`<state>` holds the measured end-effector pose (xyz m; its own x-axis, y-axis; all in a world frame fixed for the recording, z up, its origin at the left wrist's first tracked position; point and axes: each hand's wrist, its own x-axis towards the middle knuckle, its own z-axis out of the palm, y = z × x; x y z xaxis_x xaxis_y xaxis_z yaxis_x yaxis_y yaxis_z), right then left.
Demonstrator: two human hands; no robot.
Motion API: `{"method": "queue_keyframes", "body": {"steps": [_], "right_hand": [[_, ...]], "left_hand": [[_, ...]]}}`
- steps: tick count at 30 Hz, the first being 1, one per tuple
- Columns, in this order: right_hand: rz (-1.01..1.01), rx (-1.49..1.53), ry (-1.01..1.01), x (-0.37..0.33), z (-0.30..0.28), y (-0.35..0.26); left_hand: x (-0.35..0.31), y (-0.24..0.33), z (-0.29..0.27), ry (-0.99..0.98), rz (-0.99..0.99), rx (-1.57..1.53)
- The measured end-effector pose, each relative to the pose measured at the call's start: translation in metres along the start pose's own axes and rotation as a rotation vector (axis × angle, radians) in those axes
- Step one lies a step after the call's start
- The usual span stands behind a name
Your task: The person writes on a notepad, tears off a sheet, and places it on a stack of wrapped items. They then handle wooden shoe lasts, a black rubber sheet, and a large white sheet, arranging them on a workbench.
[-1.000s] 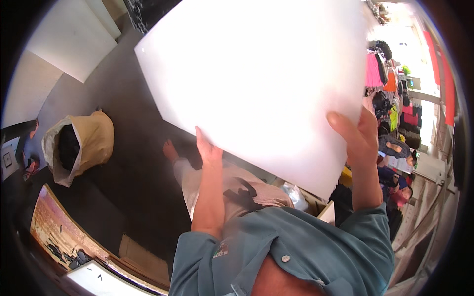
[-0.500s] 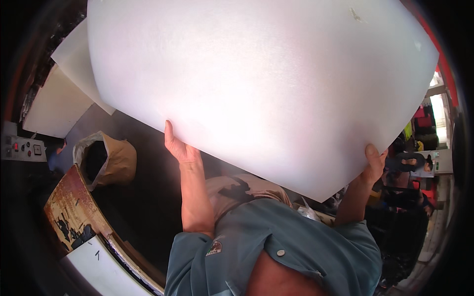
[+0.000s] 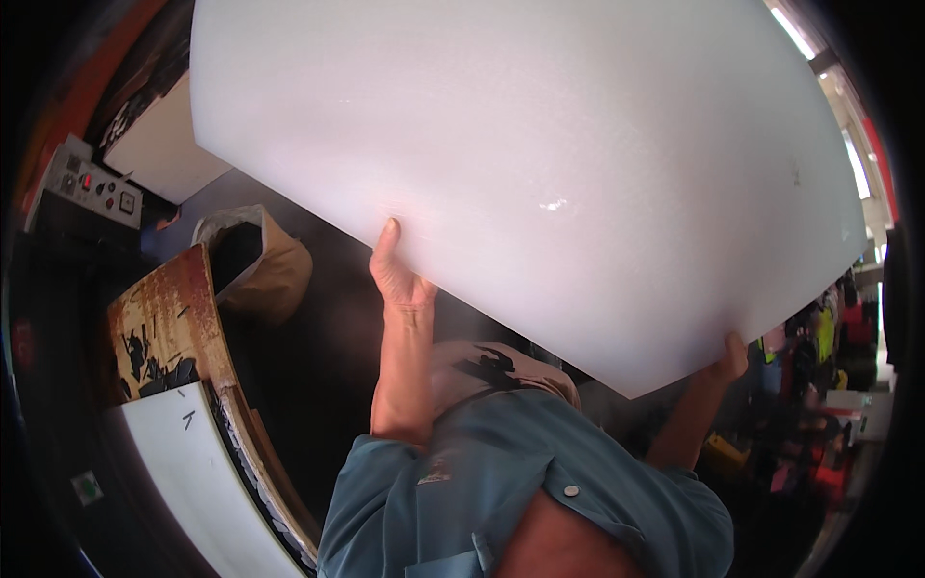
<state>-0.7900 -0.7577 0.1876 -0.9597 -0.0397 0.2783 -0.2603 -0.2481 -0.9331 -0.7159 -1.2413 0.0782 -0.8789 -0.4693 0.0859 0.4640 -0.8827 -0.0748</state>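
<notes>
A large white, slightly glossy sheet (image 3: 501,144) fills the upper middle of the view, tilted so one corner points down toward my body. My left hand (image 3: 397,270) grips its lower left edge, thumb on the face and the other fingers hidden behind. At the lower right edge, my right hand (image 3: 734,354) holds the sheet the same way, its thumb over the edge. Small pale scuffs mark the surface. The sheet's far edge runs out of view at the top.
A worn wooden bench (image 3: 169,318) with black scraps stands at the left, a white board (image 3: 207,472) on its near part. Behind it is an open brown paper sack (image 3: 279,275). A control box (image 3: 96,188) sits farther left. Colourful clutter (image 3: 824,337) lies at the far right.
The view has swung left, so the bench, sack and control box appear farther right. The second white sheet at the upper left no longer shows. Both hands keep their hold.
</notes>
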Motion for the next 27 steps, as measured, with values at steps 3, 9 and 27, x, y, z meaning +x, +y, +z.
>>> {"method": "queue_keyframes", "body": {"steps": [3, 9, 27], "right_hand": [[0.052, 0.018, 0.041, 0.012, -0.006, -0.001], [0.106, 0.04, 0.165, 0.04, 0.007, 0.004], [0.172, 0.317, 0.122, 0.078, -0.028, 0.051]], "left_hand": [[-0.002, 0.0, 0.003, 0.044, 0.035, 0.07], [-0.002, 0.002, -0.004, 0.069, 0.1, 0.175], [0.007, 0.02, -0.042, -0.155, 0.096, 0.163]]}}
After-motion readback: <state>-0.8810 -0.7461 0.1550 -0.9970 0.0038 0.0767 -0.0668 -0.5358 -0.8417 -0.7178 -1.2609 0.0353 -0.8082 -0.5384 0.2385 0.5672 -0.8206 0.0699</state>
